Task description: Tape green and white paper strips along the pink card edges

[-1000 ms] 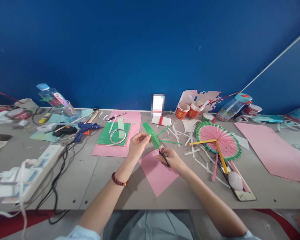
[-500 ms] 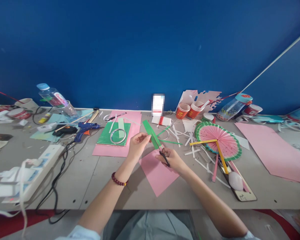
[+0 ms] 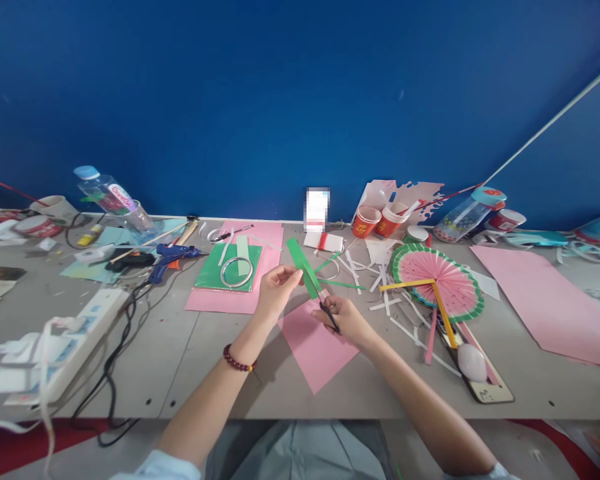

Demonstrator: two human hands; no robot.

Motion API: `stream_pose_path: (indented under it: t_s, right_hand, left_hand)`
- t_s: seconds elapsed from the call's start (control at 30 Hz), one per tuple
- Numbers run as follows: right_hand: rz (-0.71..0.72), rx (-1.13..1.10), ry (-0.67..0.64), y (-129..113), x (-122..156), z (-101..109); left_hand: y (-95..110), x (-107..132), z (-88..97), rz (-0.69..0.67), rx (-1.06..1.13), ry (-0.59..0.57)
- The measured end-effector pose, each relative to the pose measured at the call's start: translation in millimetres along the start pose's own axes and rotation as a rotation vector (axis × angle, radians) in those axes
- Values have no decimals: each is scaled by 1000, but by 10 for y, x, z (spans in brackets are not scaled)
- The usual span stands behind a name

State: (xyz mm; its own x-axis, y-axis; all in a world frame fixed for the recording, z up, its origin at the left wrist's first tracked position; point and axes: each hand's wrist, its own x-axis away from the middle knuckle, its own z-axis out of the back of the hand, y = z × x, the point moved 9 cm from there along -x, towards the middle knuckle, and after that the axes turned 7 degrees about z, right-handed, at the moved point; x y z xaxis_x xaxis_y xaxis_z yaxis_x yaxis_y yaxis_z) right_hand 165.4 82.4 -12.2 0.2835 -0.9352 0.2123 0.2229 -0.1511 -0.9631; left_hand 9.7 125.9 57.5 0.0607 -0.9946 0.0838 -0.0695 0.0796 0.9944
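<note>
Between the thumb and fingers of my left hand (image 3: 280,285) is a narrow green paper strip (image 3: 296,252), tilted up and to the left. My right hand (image 3: 347,320) grips black-handled scissors (image 3: 330,316), whose blades lie along the lower part of the strip. Below both hands a pink paper square (image 3: 314,357) rests on the table, partly covered by my right hand. Thin green offcuts (image 3: 343,285) lie just beyond the scissors.
White paper scraps (image 3: 387,293) and a watermelon-patterned paper fan (image 3: 455,280) are to the right. A tape roll (image 3: 237,272) sits on a green paper pack (image 3: 207,270) at left. Further left are a blue glue gun (image 3: 167,260) and a power strip (image 3: 87,343).
The green strip's upper end has shifted very slightly. Both hands and the scissors keep nearly the same place.
</note>
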Motion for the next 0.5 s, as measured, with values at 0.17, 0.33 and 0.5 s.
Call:
stream_pose_path:
  t_s: [0.17,0.33,0.5]
  right_hand:
    - [0,14,6,-5,6,11]
    - [0,8,3,-8,11,2]
    - [-18,-9,-4,-12,12,-14]
  left_hand:
    - [7,5,0,0,-3,0]
    - [20,9,-11,7,-5,-11]
    - [11,3,-25,7,-10,-24]
